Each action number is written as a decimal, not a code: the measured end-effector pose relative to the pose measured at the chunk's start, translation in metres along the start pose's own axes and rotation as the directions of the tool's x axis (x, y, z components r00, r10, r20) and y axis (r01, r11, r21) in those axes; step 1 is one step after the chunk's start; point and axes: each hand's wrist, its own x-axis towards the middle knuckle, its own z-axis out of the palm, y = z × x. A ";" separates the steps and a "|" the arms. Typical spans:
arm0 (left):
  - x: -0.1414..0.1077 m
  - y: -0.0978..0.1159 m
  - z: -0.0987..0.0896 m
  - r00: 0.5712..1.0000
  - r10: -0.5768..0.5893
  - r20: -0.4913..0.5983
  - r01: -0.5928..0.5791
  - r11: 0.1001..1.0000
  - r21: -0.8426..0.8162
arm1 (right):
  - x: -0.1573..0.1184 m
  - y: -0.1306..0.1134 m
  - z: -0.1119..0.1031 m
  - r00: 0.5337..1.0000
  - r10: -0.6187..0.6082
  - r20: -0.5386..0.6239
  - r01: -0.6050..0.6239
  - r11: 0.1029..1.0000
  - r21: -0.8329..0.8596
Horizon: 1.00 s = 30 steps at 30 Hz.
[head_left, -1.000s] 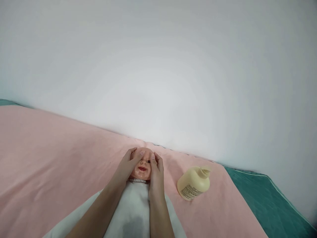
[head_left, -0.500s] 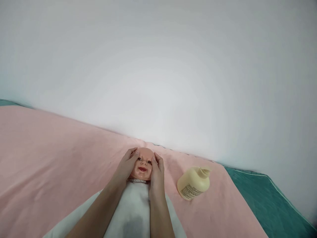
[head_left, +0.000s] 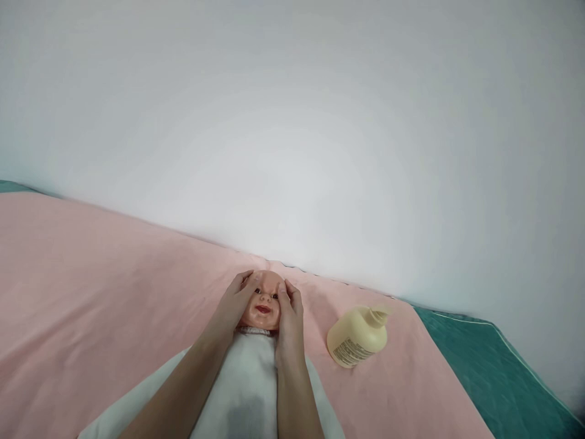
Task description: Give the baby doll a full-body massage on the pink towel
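A baby doll (head_left: 264, 308) in a white garment (head_left: 247, 378) lies on its back, its head toward the wall. My left hand (head_left: 234, 308) cups one side of the doll's head, the thumb lying along the temple beside the eye. On the opposite side my right hand (head_left: 291, 314) is curved round the head in the same way, its thumb near the other eye. Both sets of fingertips reach up by the forehead, and the palms hide the doll's cheeks and ears. The sleeves of the garment spread out under my forearms.
A pale yellow pump bottle (head_left: 356, 338) stands to the right of the doll, its printed label facing me. Pink cloth (head_left: 114, 292) covers the surface, with a green sheet (head_left: 503, 360) showing at the right. A plain white wall (head_left: 292, 122) rises behind.
Both thumbs have shifted very slightly on the sides of the doll's head. The hands keep their hold, and the bottle stands where it was.
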 end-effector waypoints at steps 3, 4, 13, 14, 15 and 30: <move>0.000 0.004 -0.002 0.998 -0.056 0.022 0.054 0.995 0.078 | -0.003 -0.003 0.002 1.000 0.009 0.006 -0.009 1.000 -0.013; 0.000 0.004 -0.002 0.998 -0.063 0.020 0.060 0.994 0.095 | -0.003 -0.003 0.002 1.000 0.011 0.001 -0.011 1.000 -0.012; 0.009 -0.007 -0.004 0.999 -0.051 0.000 0.051 0.998 0.045 | 0.002 0.002 0.000 0.999 0.013 -0.034 -0.011 0.999 0.053; 0.012 -0.010 -0.004 0.999 -0.048 0.003 0.048 0.999 0.012 | 0.002 0.003 0.000 0.999 0.015 -0.038 -0.013 0.998 0.063; 0.014 -0.013 -0.005 0.999 -0.048 0.006 0.048 0.999 -0.017 | 0.003 0.004 -0.001 0.999 0.017 -0.040 -0.014 0.997 0.072; 0.005 -0.005 -0.002 0.999 -0.015 0.036 0.018 0.997 -0.079 | 0.001 0.001 0.000 0.999 0.036 0.004 -0.036 0.993 0.114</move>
